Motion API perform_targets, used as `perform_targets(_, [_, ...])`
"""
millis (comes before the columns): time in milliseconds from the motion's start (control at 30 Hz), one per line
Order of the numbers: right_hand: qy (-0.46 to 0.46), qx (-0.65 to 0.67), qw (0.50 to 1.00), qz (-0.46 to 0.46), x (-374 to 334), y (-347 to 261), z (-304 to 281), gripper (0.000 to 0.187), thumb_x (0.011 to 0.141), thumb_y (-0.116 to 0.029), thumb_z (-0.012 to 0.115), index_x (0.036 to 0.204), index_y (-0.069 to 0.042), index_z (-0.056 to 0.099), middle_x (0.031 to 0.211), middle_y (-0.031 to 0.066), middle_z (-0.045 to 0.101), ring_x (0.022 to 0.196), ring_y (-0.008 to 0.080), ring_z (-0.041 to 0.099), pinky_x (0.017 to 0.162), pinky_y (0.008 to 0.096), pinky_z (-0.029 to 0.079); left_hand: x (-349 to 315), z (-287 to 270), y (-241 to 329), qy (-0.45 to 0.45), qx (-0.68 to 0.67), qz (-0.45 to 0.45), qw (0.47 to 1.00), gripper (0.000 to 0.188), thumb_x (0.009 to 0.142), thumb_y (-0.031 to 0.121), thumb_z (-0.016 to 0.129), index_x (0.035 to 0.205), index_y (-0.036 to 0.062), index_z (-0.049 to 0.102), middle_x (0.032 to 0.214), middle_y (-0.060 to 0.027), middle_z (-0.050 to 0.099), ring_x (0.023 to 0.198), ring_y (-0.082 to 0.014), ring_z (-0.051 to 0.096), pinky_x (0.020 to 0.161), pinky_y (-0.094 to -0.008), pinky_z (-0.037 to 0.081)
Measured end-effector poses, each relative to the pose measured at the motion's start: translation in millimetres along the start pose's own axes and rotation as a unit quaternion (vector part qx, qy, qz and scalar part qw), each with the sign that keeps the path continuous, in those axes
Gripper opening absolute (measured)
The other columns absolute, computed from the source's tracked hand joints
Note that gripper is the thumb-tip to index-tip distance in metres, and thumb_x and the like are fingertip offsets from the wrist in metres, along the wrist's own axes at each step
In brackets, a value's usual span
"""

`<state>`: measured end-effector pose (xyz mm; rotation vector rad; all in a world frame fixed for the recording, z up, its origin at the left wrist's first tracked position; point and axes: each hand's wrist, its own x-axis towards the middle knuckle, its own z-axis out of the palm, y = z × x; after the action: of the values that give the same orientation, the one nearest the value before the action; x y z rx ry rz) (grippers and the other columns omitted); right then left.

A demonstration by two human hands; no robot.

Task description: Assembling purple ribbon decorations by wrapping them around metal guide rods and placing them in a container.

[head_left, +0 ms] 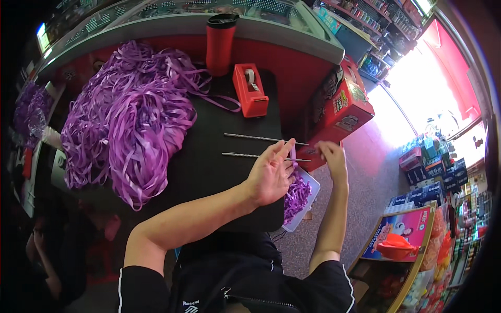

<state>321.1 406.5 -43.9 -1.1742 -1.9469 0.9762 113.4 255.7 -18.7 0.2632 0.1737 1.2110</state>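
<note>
Two thin metal rods, the far rod [250,136] and the near rod [237,154], stick out side by side over the right part of the black table [206,151]. My left hand [270,175] is at their right ends, its fingers stretched out and apart, covering part of the near rod. A short stretch of purple ribbon [293,152] shows beside its fingertips, across the rods. Just right of the rod ends is my right hand [332,155], fingers curled together; what they hold, if anything, is hidden. A big heap of purple ribbon [141,120] lies on the table's left side.
A red tape dispenser [251,91] and a red tumbler [219,47] stand at the table's back. Below my hands, a pale bin [313,201] holds purple ribbon pieces. Red cartons [347,104] stand right of the table. A glass counter [182,18] runs behind.
</note>
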Motion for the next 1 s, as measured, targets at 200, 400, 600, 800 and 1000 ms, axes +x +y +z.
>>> perform_targets(200, [-0.029,0.131,0.983,-0.128,76.0,-117.5,64.9,0.023,0.093,-0.017,0.059,0.098,0.002,0.070,0.085,0.0048,0.067,0.075,0.0094,0.056,0.070,0.0238,0.044,-0.8,2.0,3.0,0.026,-0.019,0.003,0.999,0.082,0.089,0.059,0.044,0.153,0.0249,0.007,0.152,-0.0287,-0.019,0.144,-0.0334,-0.017,0.114,-0.0452,-0.012])
perform_targets(400, [-0.114,0.015,0.992,-0.053,139.6,-128.0,114.5,0.028,0.088,-0.026,0.064,0.089,0.001,0.073,0.078,0.0050,0.067,0.075,0.0118,0.056,0.074,0.0285,0.044,1.2,-1.7,3.5,0.014,-0.020,-0.006,1.000,0.082,0.089,0.060,0.043,0.153,0.0265,0.005,0.153,-0.0287,-0.018,0.144,-0.0329,-0.018,0.114,-0.0448,-0.012])
perform_targets(600, [-0.158,0.020,0.986,0.038,150.0,-140.9,128.8,0.029,0.084,-0.030,0.069,0.084,-0.001,0.074,0.073,0.0037,0.065,0.071,0.0113,0.055,0.071,0.0264,0.042,3.3,-1.6,1.3,0.011,0.000,-0.001,1.000,0.086,0.089,0.064,0.041,0.153,0.0249,0.001,0.153,-0.0264,-0.020,0.143,-0.0313,-0.023,0.112,-0.0455,-0.016])
perform_targets(800, [-0.143,0.071,0.980,0.122,156.9,-144.4,124.2,0.022,0.080,-0.033,0.072,0.078,-0.011,0.071,0.068,-0.0039,0.060,0.062,0.0074,0.050,0.062,0.0238,0.037,6.1,-1.8,1.0,0.005,0.024,0.000,1.000,0.089,0.087,0.068,0.041,0.153,0.0251,-0.001,0.153,-0.0252,-0.022,0.142,-0.0311,-0.026,0.111,-0.0473,-0.019])
perform_targets(1000, [-0.154,0.099,0.964,0.191,145.8,-153.8,107.2,0.020,0.079,-0.036,0.072,0.072,-0.018,0.064,0.066,-0.0096,0.055,0.059,0.0039,0.044,0.055,0.0225,0.028,3.7,-1.6,4.0,0.008,0.031,-0.006,0.999,0.090,0.086,0.070,0.041,0.153,0.0269,-0.001,0.152,-0.0255,-0.022,0.142,-0.0319,-0.026,0.110,-0.0475,-0.019])
